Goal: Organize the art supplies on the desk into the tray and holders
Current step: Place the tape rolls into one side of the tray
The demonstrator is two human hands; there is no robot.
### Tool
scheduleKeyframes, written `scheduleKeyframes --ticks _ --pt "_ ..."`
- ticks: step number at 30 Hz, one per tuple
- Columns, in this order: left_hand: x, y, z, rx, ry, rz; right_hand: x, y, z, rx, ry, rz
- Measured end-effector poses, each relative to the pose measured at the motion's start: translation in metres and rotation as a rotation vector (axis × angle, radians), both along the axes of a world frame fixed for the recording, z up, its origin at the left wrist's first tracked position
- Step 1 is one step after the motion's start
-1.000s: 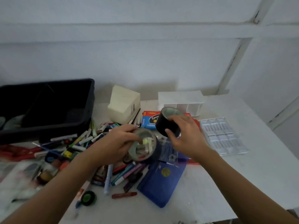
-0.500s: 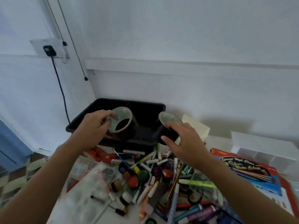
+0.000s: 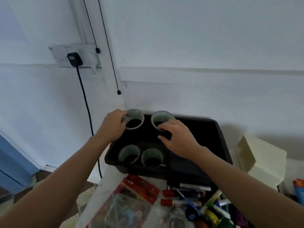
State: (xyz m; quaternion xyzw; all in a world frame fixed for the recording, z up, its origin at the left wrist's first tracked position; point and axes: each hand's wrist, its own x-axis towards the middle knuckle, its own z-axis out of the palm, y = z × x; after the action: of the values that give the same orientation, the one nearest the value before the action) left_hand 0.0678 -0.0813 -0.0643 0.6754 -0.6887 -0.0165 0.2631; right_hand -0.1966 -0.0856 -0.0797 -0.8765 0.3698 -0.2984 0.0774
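Note:
A black tray [image 3: 218,139] stands at the desk's back left corner. My left hand [image 3: 113,125] grips a black tape roll [image 3: 134,121] with a pale core, at the tray's far left. My right hand [image 3: 177,137] grips a second black tape roll [image 3: 160,118] beside it, over the tray's far middle. Two more tape rolls [image 3: 130,153] [image 3: 152,157] lie inside the tray near its front left wall. Markers, pens and caps [image 3: 212,209] lie piled on the desk at the lower right.
A cream box [image 3: 263,162] stands right of the tray. A red packet [image 3: 139,191] and clear plastic pouches [image 3: 125,213] lie in front of the tray. A wall socket with a black plug [image 3: 74,59] and its cable hang at the left, past the desk's edge.
Both hands carried their tape rolls from above the marker pile leftward and farther into the black tray. My view swung left and down onto the tray, revealing two rolls inside.

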Motion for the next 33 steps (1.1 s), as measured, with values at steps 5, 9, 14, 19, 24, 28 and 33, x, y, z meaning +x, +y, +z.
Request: scheduleKeyframes --ticks 5,9,14,19,24,28,33 --pt "0.014 -0.049 -0.037 0.119 -0.251 -0.068 0.038 -0.038 -0.024 0.059 0.21 -0.032" --pt "0.017 -0.058 -0.065 0.216 -0.436 -0.08 0.048 -0.046 -0.037 0.167 0.395 -0.073" --pt "0.016 -0.061 -0.085 0.344 -0.608 -0.136 0.051 -0.049 -0.048 0.285 0.604 -0.02" --pt "0.019 -0.062 -0.087 0.308 -0.695 -0.156 0.052 -0.049 -0.053 0.271 0.703 0.045" --pt "0.019 -0.049 -0.083 0.279 -0.5 -0.156 0.054 -0.043 -0.049 0.226 0.798 0.035" --pt "0.017 -0.024 -0.075 0.277 -0.312 -0.173 0.052 -0.03 -0.054 0.224 0.607 -0.014" --pt "0.004 0.02 -0.064 0.208 -0.139 -0.29 0.035 0.014 -0.045 0.344 0.22 0.008"
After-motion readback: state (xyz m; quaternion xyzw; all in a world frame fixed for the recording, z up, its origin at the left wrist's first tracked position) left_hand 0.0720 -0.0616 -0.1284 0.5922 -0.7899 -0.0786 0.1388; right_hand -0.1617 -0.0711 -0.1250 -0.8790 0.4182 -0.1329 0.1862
